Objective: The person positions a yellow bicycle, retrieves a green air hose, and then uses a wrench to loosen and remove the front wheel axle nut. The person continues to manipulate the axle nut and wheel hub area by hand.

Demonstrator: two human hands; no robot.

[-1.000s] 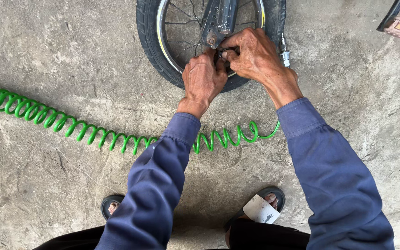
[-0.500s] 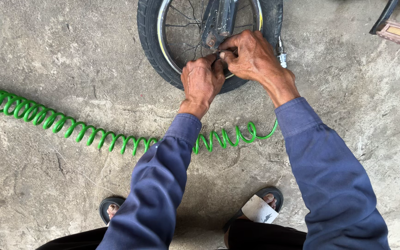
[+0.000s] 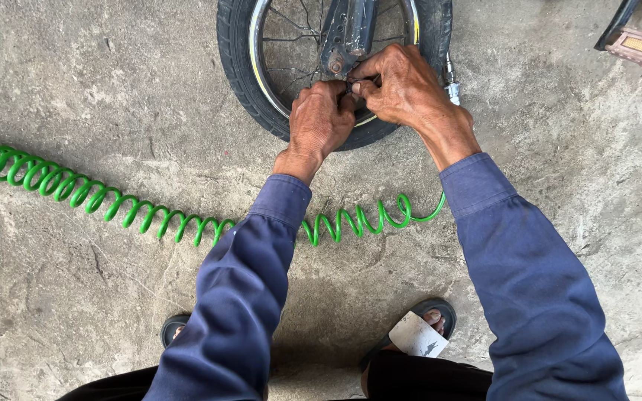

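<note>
Pinching: left hand [image 3: 319, 119] and right hand [image 3: 403, 85], fingertips closed together on a small part, too hidden to identify
Location: bicycle wheel [image 3: 250, 82] rim, just below fork [image 3: 347, 30]
Nearby: green coiled air hose [image 3: 113, 200] on concrete floor [image 3: 76, 312]

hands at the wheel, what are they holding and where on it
Both the left hand and right hand pinch a small part by the hub of the bicycle wheel; fingers hide it, so what it is cannot be told.

Your left hand [image 3: 319, 120] and right hand [image 3: 403, 87] meet on the lower rim of the wheel [image 3: 261, 89], which stands on the floor [image 3: 76, 297] in front of you. The coiled hose [image 3: 143, 215] lies across the floor from the left, passing under your forearms. Your sandals [image 3: 429, 315] are below, near you.
</note>
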